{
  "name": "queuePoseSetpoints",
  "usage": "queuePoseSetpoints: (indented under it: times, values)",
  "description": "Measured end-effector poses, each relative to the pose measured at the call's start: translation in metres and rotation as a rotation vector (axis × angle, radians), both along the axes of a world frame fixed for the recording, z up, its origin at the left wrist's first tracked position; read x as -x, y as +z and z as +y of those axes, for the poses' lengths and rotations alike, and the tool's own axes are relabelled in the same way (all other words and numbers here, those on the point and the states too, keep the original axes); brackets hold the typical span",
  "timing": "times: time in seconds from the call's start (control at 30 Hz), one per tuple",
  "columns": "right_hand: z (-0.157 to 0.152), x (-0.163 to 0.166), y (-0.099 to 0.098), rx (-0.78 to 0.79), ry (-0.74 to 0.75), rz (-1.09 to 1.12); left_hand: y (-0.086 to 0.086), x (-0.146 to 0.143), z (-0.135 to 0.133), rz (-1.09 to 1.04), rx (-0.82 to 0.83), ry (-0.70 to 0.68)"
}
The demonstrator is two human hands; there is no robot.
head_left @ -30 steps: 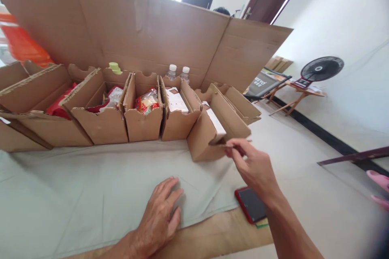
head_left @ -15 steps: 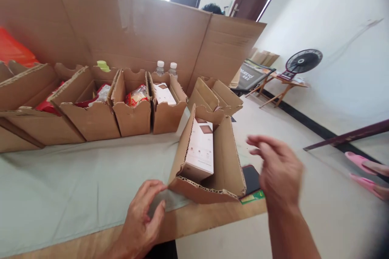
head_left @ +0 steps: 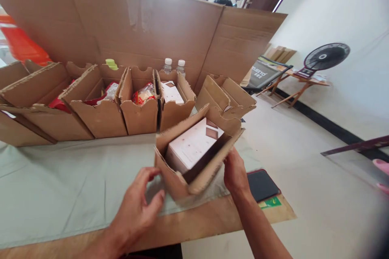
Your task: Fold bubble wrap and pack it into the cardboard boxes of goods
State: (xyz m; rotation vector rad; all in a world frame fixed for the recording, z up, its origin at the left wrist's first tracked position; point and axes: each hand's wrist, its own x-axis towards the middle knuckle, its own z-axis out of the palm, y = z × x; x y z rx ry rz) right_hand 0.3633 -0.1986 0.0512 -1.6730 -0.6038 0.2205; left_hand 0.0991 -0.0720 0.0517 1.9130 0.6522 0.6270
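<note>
An open cardboard box [head_left: 174, 184] sits at an angle near the table's front edge, its front blurred by motion. Inside it lies a white carton [head_left: 194, 143] with brown diamond-shaped marks on its top. My left hand [head_left: 141, 198] is beside the box's near left corner, thumb and fingers apart, holding nothing. On the other side, my right hand [head_left: 236, 172] is against the box's right wall. Its fingers are mostly hidden behind that wall, so their grip does not show.
Several open cardboard boxes [head_left: 141, 119] stand in a row behind, with packets and another white carton [head_left: 172, 92] inside. A tall cardboard sheet [head_left: 152, 28] rises behind them, and two bottles [head_left: 167, 65] show there. A dark phone [head_left: 263, 185] lies at the right.
My right hand has moved left to the box's right wall. The box has turned, its near end swinging left, uncovering more of the phone. My left hand remains open beside it.
</note>
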Motion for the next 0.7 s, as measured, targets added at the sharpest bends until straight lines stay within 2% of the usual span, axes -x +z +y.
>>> queuePoseSetpoints:
  times: [0.1, 0.17, 0.27, 0.37, 0.43, 0.5, 0.57, 0.7]
  values:
    - [0.001, 0.036, -0.006, -0.045, 0.052, 0.083, 0.011, 0.007, 0.047, -0.007, 0.096, 0.061]
    - [0.005, 0.055, -0.008, -0.072, 0.138, 0.145, 0.018, 0.009, 0.072, -0.024, 0.163, 0.066]
    - [0.009, 0.054, -0.012, -0.057, 0.210, 0.205, 0.020, 0.012, 0.093, -0.052, 0.183, 0.085]
    - [0.010, 0.010, -0.015, -0.061, 0.027, 0.204, 0.007, 0.013, 0.096, -0.067, 0.158, 0.142]
    - [0.009, -0.034, -0.014, -0.093, -0.132, 0.183, -0.005, 0.010, 0.093, -0.052, 0.137, 0.185]
    - [0.010, -0.081, -0.010, -0.110, -0.228, 0.182, -0.016, 0.007, 0.091, -0.009, 0.104, 0.210]
    - [0.014, -0.124, -0.003, -0.110, -0.255, 0.212, -0.024, 0.005, 0.091, 0.032, 0.063, 0.209]
    - [0.029, -0.188, 0.013, -0.095, -0.190, 0.298, -0.039, 0.005, 0.096, 0.082, 0.008, 0.205]
